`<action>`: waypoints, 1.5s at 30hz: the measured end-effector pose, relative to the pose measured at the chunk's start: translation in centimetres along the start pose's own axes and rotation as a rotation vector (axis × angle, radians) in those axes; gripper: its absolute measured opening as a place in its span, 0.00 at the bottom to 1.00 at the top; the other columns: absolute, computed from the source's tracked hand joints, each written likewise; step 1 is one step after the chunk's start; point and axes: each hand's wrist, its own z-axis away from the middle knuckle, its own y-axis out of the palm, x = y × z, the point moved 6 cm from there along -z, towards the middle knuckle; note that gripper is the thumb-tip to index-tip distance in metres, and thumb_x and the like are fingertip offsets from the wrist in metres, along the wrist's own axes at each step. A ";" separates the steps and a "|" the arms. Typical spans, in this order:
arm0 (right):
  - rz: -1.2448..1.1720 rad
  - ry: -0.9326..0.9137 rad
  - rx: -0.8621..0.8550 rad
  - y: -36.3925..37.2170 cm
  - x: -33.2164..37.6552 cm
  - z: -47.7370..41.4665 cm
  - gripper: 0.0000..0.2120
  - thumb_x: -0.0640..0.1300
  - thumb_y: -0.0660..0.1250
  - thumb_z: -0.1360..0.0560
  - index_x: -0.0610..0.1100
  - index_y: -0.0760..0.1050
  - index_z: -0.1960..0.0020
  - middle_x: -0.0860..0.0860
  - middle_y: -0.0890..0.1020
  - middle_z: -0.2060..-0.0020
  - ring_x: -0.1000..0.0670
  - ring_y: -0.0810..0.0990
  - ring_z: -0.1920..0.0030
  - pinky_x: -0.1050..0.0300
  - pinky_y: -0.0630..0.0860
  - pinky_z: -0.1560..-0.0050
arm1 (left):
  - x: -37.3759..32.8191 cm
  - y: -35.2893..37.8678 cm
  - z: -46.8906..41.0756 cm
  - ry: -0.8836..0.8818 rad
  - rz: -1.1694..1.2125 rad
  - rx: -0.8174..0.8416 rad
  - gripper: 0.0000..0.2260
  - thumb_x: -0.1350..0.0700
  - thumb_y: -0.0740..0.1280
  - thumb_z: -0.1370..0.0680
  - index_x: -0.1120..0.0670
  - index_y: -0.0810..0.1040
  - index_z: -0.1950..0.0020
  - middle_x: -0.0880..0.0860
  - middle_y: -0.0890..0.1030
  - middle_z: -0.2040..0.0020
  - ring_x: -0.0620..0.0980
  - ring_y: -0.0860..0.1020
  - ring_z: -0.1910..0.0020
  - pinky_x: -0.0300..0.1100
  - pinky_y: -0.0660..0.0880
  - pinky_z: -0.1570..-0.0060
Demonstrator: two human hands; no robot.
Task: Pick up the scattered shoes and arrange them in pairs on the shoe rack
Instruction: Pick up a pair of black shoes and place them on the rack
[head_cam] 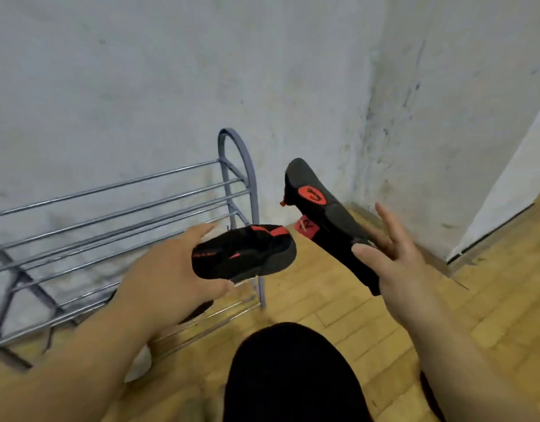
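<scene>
While each of the hands is clamped on one shoe, the left hand (171, 275) grips the level shoe (244, 254) by one end, its long axis running left to right over the right end of the shoe rack (110, 187), and the right hand (393, 260) pinches the tilted shoe (323, 220) between thumb and fingers, sole toward the camera, toe up and away. The rack lies left of and beyond both, nearer the left hand, so the level shoe probably goes down first, and the tilted shoe needs turning sole-down and swinging left beside it.
</scene>
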 end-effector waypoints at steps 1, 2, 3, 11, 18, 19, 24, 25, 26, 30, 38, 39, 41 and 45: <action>0.039 -0.045 0.048 2.3 1.4 -0.5 0.35 0.40 0.73 0.23 0.70 0.66 0.27 0.58 0.80 0.35 0.57 0.82 0.38 0.52 0.79 0.39 | 1.7 -1.5 1.0 -0.017 -0.024 -0.027 0.46 0.29 0.74 0.39 0.32 0.59 0.24 0.41 0.80 0.37 0.49 0.79 0.42 0.48 0.77 0.43; 0.083 -0.093 0.096 4.6 2.6 -0.9 0.34 0.42 0.74 0.23 0.70 0.66 0.28 0.60 0.79 0.35 0.59 0.81 0.38 0.53 0.77 0.37 | 3.5 -2.9 2.0 -0.041 -0.046 -0.051 0.46 0.28 0.73 0.39 0.32 0.59 0.24 0.42 0.80 0.37 0.49 0.79 0.42 0.48 0.77 0.43; 0.122 -0.134 0.140 7.0 3.6 -1.4 0.35 0.42 0.74 0.24 0.69 0.66 0.26 0.63 0.79 0.37 0.62 0.80 0.39 0.58 0.77 0.37 | 5.1 -4.2 2.8 -0.058 -0.056 -0.077 0.46 0.27 0.72 0.39 0.32 0.59 0.24 0.42 0.80 0.36 0.49 0.79 0.42 0.48 0.77 0.43; 0.410 -0.374 0.443 27.0 7.5 -4.4 0.32 0.49 0.75 0.25 0.60 0.67 0.25 0.64 0.76 0.41 0.65 0.79 0.46 0.74 0.72 0.49 | 16.4 -9.8 6.5 -0.185 -0.041 -0.219 0.44 0.30 0.74 0.36 0.33 0.59 0.24 0.41 0.78 0.34 0.47 0.78 0.40 0.46 0.76 0.41; 0.595 -0.358 0.504 36.4 2.7 -6.4 0.37 0.54 0.76 0.27 0.53 0.65 0.23 0.53 0.76 0.34 0.52 0.78 0.40 0.58 0.72 0.43 | 21.7 -11.4 6.1 -0.138 -0.068 -0.134 0.45 0.31 0.75 0.35 0.32 0.56 0.23 0.40 0.76 0.32 0.45 0.78 0.41 0.40 0.75 0.45; 0.595 -0.332 0.503 36.4 1.7 -6.5 0.37 0.54 0.76 0.27 0.53 0.65 0.23 0.54 0.76 0.34 0.53 0.77 0.40 0.57 0.72 0.43 | 22.2 -11.2 6.1 -0.127 -0.060 -0.116 0.45 0.32 0.75 0.36 0.32 0.57 0.23 0.39 0.76 0.33 0.43 0.77 0.42 0.38 0.74 0.46; 0.643 -0.377 0.559 36.5 0.2 -6.7 0.41 0.59 0.77 0.28 0.57 0.62 0.22 0.54 0.74 0.29 0.51 0.75 0.34 0.51 0.75 0.35 | 24.1 -10.8 5.3 -0.101 -0.015 -0.065 0.43 0.33 0.76 0.36 0.29 0.58 0.26 0.36 0.77 0.36 0.40 0.78 0.45 0.38 0.75 0.45; 0.635 -0.347 0.549 36.4 0.5 -6.9 0.42 0.57 0.77 0.27 0.56 0.59 0.20 0.53 0.71 0.26 0.50 0.74 0.32 0.52 0.74 0.34 | 24.3 -10.8 5.2 -0.101 -0.003 -0.063 0.43 0.33 0.76 0.36 0.29 0.58 0.26 0.36 0.77 0.36 0.40 0.78 0.45 0.38 0.75 0.45; 0.627 -0.327 0.541 36.2 0.8 -7.2 0.42 0.57 0.76 0.26 0.56 0.58 0.19 0.53 0.69 0.25 0.49 0.72 0.30 0.53 0.72 0.33 | 24.4 -10.8 5.0 -0.100 0.002 -0.064 0.43 0.34 0.76 0.36 0.30 0.58 0.26 0.36 0.77 0.36 0.40 0.78 0.45 0.38 0.76 0.44; 0.749 -0.442 0.477 35.4 3.5 -6.6 0.38 0.61 0.73 0.26 0.56 0.62 0.21 0.54 0.68 0.24 0.49 0.67 0.26 0.50 0.68 0.29 | 24.4 -10.8 4.4 -0.087 0.003 -0.077 0.44 0.33 0.76 0.36 0.30 0.58 0.25 0.37 0.77 0.35 0.43 0.79 0.43 0.42 0.78 0.43; 0.802 -0.616 0.917 35.8 6.0 0.5 0.37 0.62 0.76 0.30 0.66 0.64 0.25 0.71 0.60 0.27 0.69 0.59 0.28 0.69 0.58 0.31 | 22.4 -11.9 5.2 -0.016 0.061 -0.115 0.42 0.37 0.78 0.35 0.29 0.61 0.26 0.35 0.77 0.37 0.39 0.78 0.42 0.41 0.77 0.41; 0.794 -0.585 0.993 35.6 5.4 1.2 0.38 0.61 0.77 0.30 0.67 0.63 0.25 0.74 0.60 0.29 0.73 0.58 0.31 0.74 0.57 0.34 | 22.0 -11.9 5.5 -0.006 0.075 -0.118 0.42 0.38 0.78 0.36 0.29 0.61 0.26 0.34 0.77 0.38 0.38 0.78 0.43 0.41 0.77 0.41; 0.764 -0.564 1.083 35.0 4.5 1.9 0.40 0.59 0.79 0.31 0.67 0.62 0.25 0.75 0.62 0.32 0.72 0.62 0.31 0.73 0.63 0.35 | 21.2 -11.8 6.0 0.012 0.108 -0.111 0.41 0.39 0.79 0.35 0.28 0.62 0.27 0.33 0.77 0.39 0.36 0.78 0.43 0.41 0.77 0.41; 0.724 -0.575 1.101 33.9 4.2 2.9 0.44 0.57 0.79 0.30 0.67 0.58 0.22 0.72 0.65 0.31 0.65 0.67 0.30 0.62 0.70 0.33 | 20.1 -11.0 6.8 0.029 0.130 -0.074 0.41 0.40 0.80 0.34 0.28 0.63 0.27 0.32 0.76 0.38 0.35 0.77 0.42 0.39 0.76 0.39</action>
